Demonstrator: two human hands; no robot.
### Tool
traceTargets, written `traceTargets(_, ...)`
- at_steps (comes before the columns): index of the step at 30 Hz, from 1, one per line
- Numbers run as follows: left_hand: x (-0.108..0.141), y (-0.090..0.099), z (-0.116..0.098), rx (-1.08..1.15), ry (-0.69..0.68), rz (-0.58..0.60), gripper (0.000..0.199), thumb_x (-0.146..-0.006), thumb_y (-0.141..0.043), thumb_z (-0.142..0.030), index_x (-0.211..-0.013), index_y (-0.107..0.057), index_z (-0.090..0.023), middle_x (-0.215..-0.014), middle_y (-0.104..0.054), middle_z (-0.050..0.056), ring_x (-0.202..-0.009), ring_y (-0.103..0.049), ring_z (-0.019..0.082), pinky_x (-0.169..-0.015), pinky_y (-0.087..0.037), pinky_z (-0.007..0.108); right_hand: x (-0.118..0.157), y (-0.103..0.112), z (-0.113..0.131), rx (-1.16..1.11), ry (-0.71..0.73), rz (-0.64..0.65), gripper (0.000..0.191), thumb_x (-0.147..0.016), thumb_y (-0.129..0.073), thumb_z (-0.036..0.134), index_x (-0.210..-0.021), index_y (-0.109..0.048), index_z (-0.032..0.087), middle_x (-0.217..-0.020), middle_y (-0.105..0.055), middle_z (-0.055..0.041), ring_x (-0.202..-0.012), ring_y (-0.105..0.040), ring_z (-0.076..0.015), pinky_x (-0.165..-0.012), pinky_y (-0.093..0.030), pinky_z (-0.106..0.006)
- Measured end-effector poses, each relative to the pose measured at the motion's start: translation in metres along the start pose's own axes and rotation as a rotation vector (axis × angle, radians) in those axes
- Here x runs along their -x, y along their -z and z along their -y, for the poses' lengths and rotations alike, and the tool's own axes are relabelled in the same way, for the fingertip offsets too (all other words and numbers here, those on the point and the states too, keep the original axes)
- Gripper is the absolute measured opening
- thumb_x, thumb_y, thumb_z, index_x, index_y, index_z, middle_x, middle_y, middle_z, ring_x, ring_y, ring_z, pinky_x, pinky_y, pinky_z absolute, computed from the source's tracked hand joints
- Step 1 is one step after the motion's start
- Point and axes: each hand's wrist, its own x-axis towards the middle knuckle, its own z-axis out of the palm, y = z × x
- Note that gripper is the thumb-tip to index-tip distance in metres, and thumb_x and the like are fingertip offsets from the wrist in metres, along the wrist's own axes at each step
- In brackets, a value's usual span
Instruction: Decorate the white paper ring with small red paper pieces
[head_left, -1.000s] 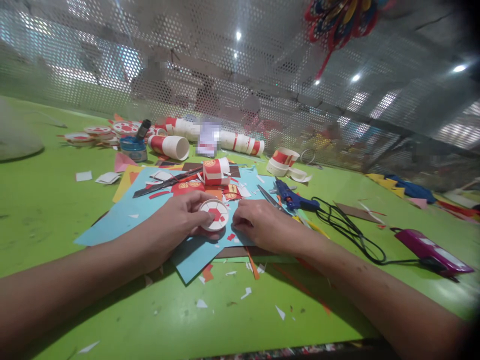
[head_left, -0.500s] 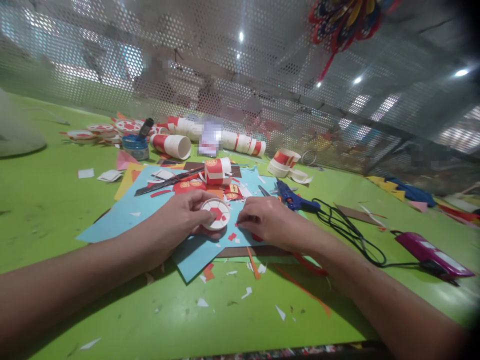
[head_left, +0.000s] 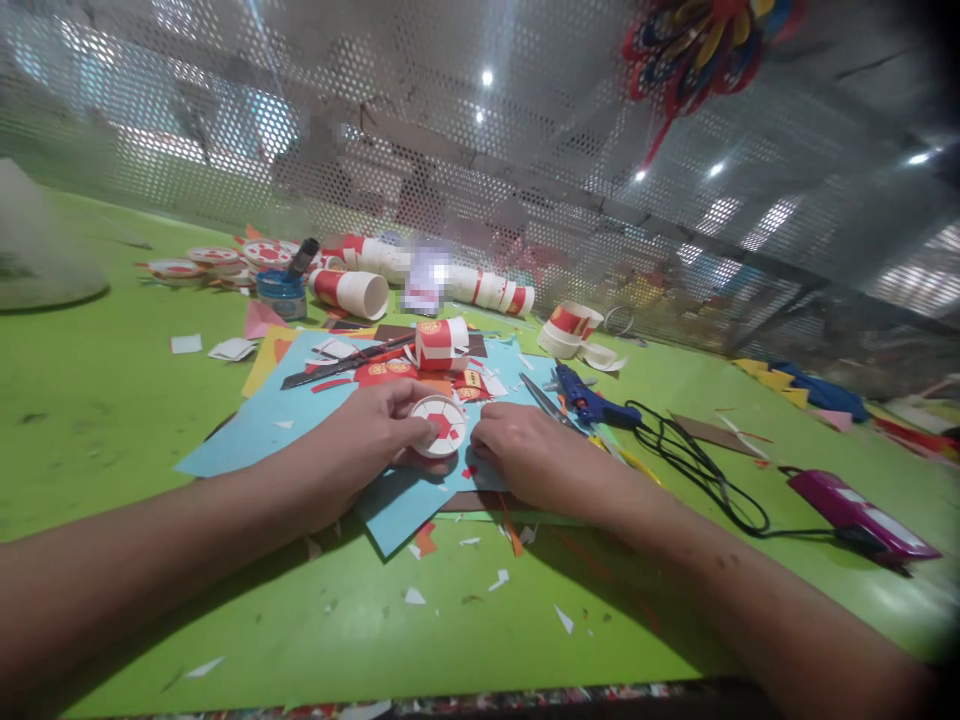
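Note:
My left hand [head_left: 379, 425] grips a small round white paper cup base [head_left: 439, 427] by its rim, thumb at the front. Red paper pieces form a pattern on its face. Close to its right side, my right hand [head_left: 525, 446] has its fingers pinched together; whatever is between them is hidden. Both hands are over light blue paper [head_left: 401, 510] strewn with red and white scraps. A cut red-and-white paper cup [head_left: 441, 345] lies just beyond. Scissors [head_left: 544, 398] with yellow handles lie partly behind my right hand, beside a blue glue gun [head_left: 592, 400].
A black cable runs from the glue gun to a purple device [head_left: 862, 515] at right. A blue jar [head_left: 281, 293], stacked paper cups [head_left: 351, 292] and red-and-white discs [head_left: 266, 252] stand at the back. A dark craft knife [head_left: 345, 362] lies on the paper. Scraps litter the green table [head_left: 270, 640].
The view has shifted slightly. My right fingertips are a little nearer the cup base, and more of the scissors shows beside my right hand. My left hand still holds the base.

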Motion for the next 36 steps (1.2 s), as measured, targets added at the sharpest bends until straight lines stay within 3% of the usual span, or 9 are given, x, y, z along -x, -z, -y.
traceTargets(6, 0.0, 0.001, 0.003, 0.003, -0.008, 0.022, 0.024, -0.075, -0.065, -0.006, -0.098, -0.062, -0.011, -0.073, -0.071, 0.005, -0.06, -0.066, 0.011, -0.056, -0.056, 0.017, 0.001, 0.002, -0.004, -0.074, 0.01, 0.012, 0.02, -0.092, -0.052, 0.013, -0.088, -0.071, 0.012, -0.086, -0.064, -0.0083, -0.076, -0.056, -0.0162, -0.065, -0.036, -0.026)
traceTargets(11, -0.001, 0.001, 0.003, 0.014, -0.002, 0.025, 0.024, -0.074, -0.065, -0.005, -0.097, -0.062, -0.01, -0.075, -0.07, 0.005, -0.061, -0.064, 0.011, -0.058, -0.056, 0.019, -0.002, 0.003, -0.003, -0.043, 0.069, 0.013, 0.017, -0.088, -0.054, 0.007, -0.086, -0.07, 0.011, -0.082, -0.063, -0.0075, -0.072, -0.054, -0.0153, -0.063, -0.036, -0.026)
traceTargets(16, -0.002, 0.004, 0.004, 0.013, -0.033, 0.044, 0.025, -0.074, -0.065, -0.007, -0.098, -0.062, -0.01, -0.076, -0.069, 0.005, -0.061, -0.063, 0.011, -0.058, -0.056, 0.019, -0.002, -0.007, -0.008, -0.007, 0.067, -0.075, 0.018, -0.088, -0.053, 0.007, -0.076, -0.066, 0.011, -0.077, -0.061, -0.0064, -0.067, -0.05, -0.0141, -0.06, -0.033, -0.026)
traceTargets(20, -0.002, 0.004, 0.004, 0.003, -0.015, 0.033, 0.026, -0.074, -0.066, -0.008, -0.1, -0.062, -0.01, -0.083, -0.069, 0.006, -0.064, -0.065, 0.011, -0.061, -0.057, 0.02, 0.0, -0.009, -0.016, -0.047, 0.055, -0.129, 0.022, -0.089, -0.05, 0.006, -0.078, -0.068, 0.012, -0.078, -0.064, -0.0067, -0.071, -0.053, -0.0144, -0.064, -0.037, -0.026)
traceTargets(24, -0.002, 0.004, 0.005, 0.013, -0.021, 0.041, 0.025, -0.073, -0.067, -0.01, -0.098, -0.063, -0.011, -0.085, -0.069, 0.006, -0.065, -0.066, 0.012, -0.063, -0.058, 0.021, 0.005, -0.002, -0.021, -0.288, -0.042, -0.255, 0.017, -0.083, -0.056, 0.004, -0.078, -0.07, 0.012, -0.073, -0.068, -0.005, -0.065, -0.056, -0.0132, -0.064, -0.041, -0.027)
traceTargets(30, -0.002, 0.004, 0.005, -0.006, -0.012, 0.053, 0.028, -0.071, -0.069, -0.011, -0.098, -0.064, -0.01, -0.082, -0.069, 0.006, -0.065, -0.065, 0.014, -0.059, -0.058, 0.024, 0.01, 0.006, -0.012, -0.823, -0.29, -0.307, 0.014, -0.084, -0.059, 0.017, -0.075, -0.069, 0.013, -0.063, -0.067, -0.0027, -0.053, -0.059, -0.0119, -0.054, -0.048, -0.025)
traceTargets(32, -0.001, 0.003, 0.004, 0.004, -0.01, 0.087, 0.027, -0.071, -0.068, -0.012, -0.098, -0.065, -0.01, -0.082, -0.069, 0.006, -0.065, -0.064, 0.013, -0.059, -0.058, 0.024, 0.011, 0.008, -0.008, -0.806, -0.258, -0.391, 0.014, -0.086, -0.059, 0.019, -0.077, -0.069, 0.013, -0.06, -0.065, -0.0013, -0.05, -0.057, -0.0107, -0.051, -0.046, -0.024)
traceTargets(36, 0.002, 0.002, 0.003, 0.009, 0.016, 0.148, 0.026, -0.072, -0.068, -0.014, -0.097, -0.067, -0.009, -0.081, -0.07, 0.007, -0.063, -0.062, 0.012, -0.058, -0.057, 0.022, 0.012, 0.005, 0.0, -0.541, -0.021, -0.601, 0.011, -0.086, -0.061, 0.011, -0.081, -0.07, 0.011, -0.069, -0.069, -0.003, -0.059, -0.057, -0.0102, -0.058, -0.044, -0.023)
